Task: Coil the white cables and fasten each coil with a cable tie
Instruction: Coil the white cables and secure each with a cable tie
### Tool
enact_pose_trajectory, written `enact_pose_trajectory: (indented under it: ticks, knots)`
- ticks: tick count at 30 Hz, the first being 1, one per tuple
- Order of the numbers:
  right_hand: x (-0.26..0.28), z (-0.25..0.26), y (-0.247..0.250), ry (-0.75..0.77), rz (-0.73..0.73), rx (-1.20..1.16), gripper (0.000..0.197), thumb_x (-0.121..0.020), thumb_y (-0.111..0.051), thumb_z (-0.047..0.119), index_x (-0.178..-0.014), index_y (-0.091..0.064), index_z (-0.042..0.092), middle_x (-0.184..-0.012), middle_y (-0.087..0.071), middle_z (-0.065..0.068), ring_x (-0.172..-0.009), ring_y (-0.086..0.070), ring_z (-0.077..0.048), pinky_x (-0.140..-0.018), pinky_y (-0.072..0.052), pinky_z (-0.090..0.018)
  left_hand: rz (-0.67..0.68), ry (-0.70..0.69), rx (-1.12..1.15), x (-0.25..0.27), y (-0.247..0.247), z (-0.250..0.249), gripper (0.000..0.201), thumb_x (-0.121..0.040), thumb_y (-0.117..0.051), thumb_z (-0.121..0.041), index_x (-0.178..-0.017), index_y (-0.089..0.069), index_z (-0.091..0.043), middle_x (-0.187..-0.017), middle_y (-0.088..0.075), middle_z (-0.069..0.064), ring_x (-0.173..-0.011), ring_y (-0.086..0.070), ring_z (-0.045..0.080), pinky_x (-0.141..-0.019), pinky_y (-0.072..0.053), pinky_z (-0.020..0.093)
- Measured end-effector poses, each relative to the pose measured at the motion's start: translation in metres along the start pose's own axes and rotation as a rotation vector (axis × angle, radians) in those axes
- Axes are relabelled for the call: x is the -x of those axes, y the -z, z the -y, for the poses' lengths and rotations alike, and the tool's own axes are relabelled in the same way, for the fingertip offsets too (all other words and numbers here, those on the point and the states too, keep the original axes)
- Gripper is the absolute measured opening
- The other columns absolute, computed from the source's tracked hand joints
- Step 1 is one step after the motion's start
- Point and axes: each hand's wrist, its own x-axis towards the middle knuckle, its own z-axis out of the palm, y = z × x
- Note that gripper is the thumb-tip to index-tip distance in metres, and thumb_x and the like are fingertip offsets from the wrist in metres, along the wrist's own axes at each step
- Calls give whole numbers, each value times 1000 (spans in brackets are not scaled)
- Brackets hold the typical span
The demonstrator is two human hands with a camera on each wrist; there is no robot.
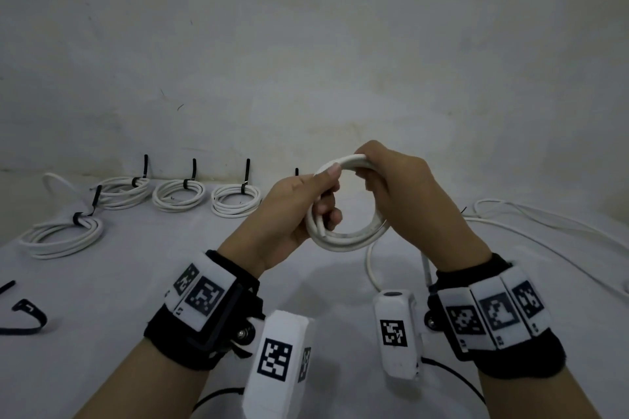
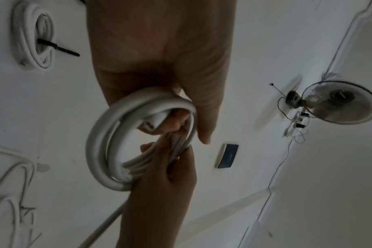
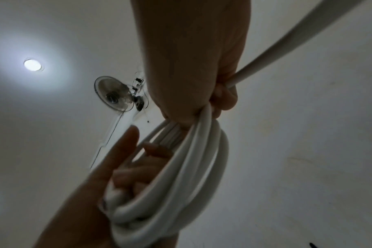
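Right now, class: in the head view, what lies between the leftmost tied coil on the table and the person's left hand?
Head view: only bare table lies between the leftmost tied coil and the left hand.

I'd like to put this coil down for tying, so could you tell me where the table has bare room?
Bare cloth lies between the nearest tied coil and the left hand, in front of the row of tied coils. The right side is crowded with loose cables; loose cable ties occupy the near-left edge.
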Motion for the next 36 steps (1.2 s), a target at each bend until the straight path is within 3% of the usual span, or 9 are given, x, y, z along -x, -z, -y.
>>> enact_pose_trajectory:
  ticks: [3,10,13,16,21,25,29,33,36]
  knots:
    - [0,1,1,1,-8,-21,11,-96,-50,12,-96,-56,3,-70,-58,-11,-61,-52,-27,-57,-45,-44,-43,-13,-16,-2,-3,1,27,-95,-47,-29,-74,-49,-11,-47,-32,-6,-41,-39,9,-46,-37,19]
    - [-1,2,0,10,-40,-59,16,-97,-50,22,-99,-57,8,-76,-54,-4,-64,-48,-21,-59,-43,-39,-108,-81,46,0,-11,-1,33,-96,-44,-23,-64,-38,-14,-42,-24,-7,-32,-26,6,-37,-28,17]
    - [-1,0,3,5,-82,-114,24,-97,-44,30,-106,-59,13,-82,-54,2,-69,-47,-11,-63,-39,-19,-140,-109,121,-1,-8,-5,35,-97,-43,-25,-63,-35,-16,-42,-22,-8,-31,-23,5,-37,-26,16]
    - [-2,-5,10,-8,-163,-140,25,-98,-42,21,-108,-61,8,-74,-49,15,-68,-47,1,-63,-34,-7,-191,-138,242,-4,3,-12,35,-97,-42,-27,-64,-33,-17,-40,-23,-10,-30,-23,3,-35,-26,16]
    - [0,-4,14,-162,-37,-211,13,-97,-49,20,-100,-61,19,-62,-60,6,-52,-45,-6,-50,-33,-15,-247,-187,325,-6,14,-14,35,-97,-43,-28,-64,-33,-18,-40,-24,-10,-31,-25,3,-36,-29,16]
    - [0,-4,17,-256,56,-333,9,-92,-58,19,-83,-61,21,-62,-62,4,-49,-49,-4,-51,-38,-11,-226,-168,380,-6,13,-12,35,-97,-42,-30,-65,-33,-19,-40,-24,-10,-32,-24,3,-35,-28,16]
    - [-1,-2,14,-361,-80,-542,16,-94,-56,11,-77,-54,12,-64,-58,-7,-49,-60,-14,-51,-54,-25,-103,-113,447,-2,7,-12,34,-93,-43,-34,-64,-33,-19,-39,-23,-11,-29,-23,2,-34,-25,14]
    - [-3,4,9,-419,-221,-708,15,-97,-50,8,-82,-53,6,-68,-57,-8,-54,-58,-7,-52,-52,-20,-28,-93,389,1,-1,-11,31,-84,-48,-36,-64,-33,-19,-40,-23,-11,-29,-24,2,-35,-26,14]
    - [-4,5,6,-486,-266,-824,14,-96,-51,11,-92,-57,-1,-72,-59,-12,-58,-57,-12,-54,-52,-23,-1,-87,370,2,-1,-11,30,-78,-51,-37,-63,-33,-19,-40,-23,-11,-29,-23,2,-35,-25,14]
